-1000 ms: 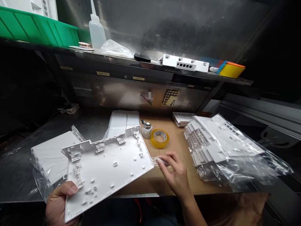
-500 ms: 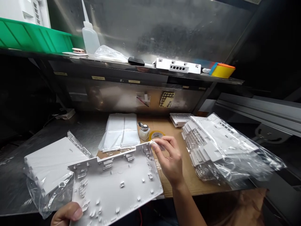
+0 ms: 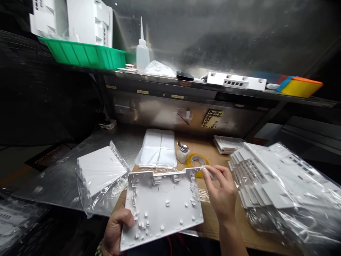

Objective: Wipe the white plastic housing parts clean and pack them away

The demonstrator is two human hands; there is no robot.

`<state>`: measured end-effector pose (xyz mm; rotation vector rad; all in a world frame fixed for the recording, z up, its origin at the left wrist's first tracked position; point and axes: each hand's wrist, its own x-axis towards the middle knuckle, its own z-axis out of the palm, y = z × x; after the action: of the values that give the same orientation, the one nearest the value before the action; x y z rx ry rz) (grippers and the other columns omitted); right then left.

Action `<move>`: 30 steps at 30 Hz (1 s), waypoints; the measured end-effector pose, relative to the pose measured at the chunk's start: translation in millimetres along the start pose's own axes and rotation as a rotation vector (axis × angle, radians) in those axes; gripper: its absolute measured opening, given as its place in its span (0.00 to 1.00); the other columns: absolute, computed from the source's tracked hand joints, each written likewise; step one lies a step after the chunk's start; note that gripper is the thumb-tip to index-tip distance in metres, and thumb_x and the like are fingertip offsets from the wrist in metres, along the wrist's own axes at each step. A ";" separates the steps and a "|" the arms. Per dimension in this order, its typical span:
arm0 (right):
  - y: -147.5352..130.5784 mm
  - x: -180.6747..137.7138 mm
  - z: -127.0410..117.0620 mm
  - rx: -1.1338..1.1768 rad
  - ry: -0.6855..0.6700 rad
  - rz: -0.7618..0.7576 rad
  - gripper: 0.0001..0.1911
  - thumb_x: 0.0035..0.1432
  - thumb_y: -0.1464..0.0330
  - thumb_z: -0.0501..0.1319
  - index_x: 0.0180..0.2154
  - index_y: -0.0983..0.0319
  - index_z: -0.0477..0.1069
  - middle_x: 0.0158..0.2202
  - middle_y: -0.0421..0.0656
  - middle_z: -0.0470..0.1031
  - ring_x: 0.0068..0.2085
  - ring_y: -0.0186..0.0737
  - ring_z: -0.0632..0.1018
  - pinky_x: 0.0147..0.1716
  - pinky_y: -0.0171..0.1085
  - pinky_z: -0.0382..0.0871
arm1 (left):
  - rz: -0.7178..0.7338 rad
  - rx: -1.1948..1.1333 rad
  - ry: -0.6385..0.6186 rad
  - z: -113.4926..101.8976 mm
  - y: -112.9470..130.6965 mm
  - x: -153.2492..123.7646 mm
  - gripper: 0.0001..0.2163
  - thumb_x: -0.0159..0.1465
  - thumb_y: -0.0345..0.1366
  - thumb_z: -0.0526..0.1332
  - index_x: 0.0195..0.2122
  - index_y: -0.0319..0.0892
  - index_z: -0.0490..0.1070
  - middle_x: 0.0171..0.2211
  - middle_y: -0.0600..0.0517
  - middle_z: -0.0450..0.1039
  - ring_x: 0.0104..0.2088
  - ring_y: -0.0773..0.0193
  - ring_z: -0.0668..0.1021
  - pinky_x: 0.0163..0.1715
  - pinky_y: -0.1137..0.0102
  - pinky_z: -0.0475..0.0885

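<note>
Holding white shell tilted above the near edge of the counter, inner side up, likely angled that way to keep the moulded clips in sight. Clamping it near the close left corner with left hand: thumb on the inner face, fingers hidden underneath. Probably gripped there to leave the middle and far rim unblocked. Pinching whitish wad between thumb and fingertips of right hand, up against the far right corner of the shell. Can't tell the wad's material; too small. Note tape roll just beyond, partly hidden by the rim, then pump bottle and stack of translucent bags; grouped close, maybe for short reach. Got cardboard under roll and bottle, perhaps to keep plastic off bare metal. See overlapping white parts at right in clear wrap, maybe bagged against scuffs. See bagged white stack at left on bare metal, well apart, possibly to avoid mixing.
</note>
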<state>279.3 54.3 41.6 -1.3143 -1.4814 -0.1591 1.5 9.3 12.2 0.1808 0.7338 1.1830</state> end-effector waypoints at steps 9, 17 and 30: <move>10.8 0.9 6.3 0.056 0.039 0.119 0.07 0.65 0.65 0.67 0.41 0.61 0.80 0.38 0.43 0.73 0.38 0.37 0.76 0.39 0.36 0.71 | 0.065 0.006 0.085 34.1 -15.7 -6.1 0.55 0.37 0.16 0.59 0.70 0.54 0.57 0.46 0.51 0.84 0.42 0.49 0.85 0.42 0.59 0.82; -90.0 -2.0 6.6 0.337 0.017 -0.018 0.08 0.64 0.74 0.65 0.44 0.59 0.78 0.40 0.41 0.70 0.40 0.35 0.75 0.38 0.32 0.73 | 0.134 0.074 -0.065 83.6 -52.9 -7.4 0.41 0.47 0.20 0.65 0.60 0.61 0.72 0.66 0.59 0.69 0.56 0.57 0.78 0.40 0.77 0.73; -84.7 4.5 4.5 0.249 0.040 -0.087 0.08 0.64 0.74 0.65 0.44 0.60 0.79 0.40 0.42 0.72 0.38 0.35 0.76 0.38 0.34 0.74 | 0.100 0.082 -0.102 91.1 -58.8 -6.7 0.43 0.46 0.20 0.63 0.62 0.64 0.71 0.68 0.59 0.66 0.58 0.54 0.77 0.38 0.75 0.74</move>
<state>212.7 28.3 87.3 -1.0427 -1.4733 -0.0543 101.0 2.1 55.1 0.3468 0.6905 1.2303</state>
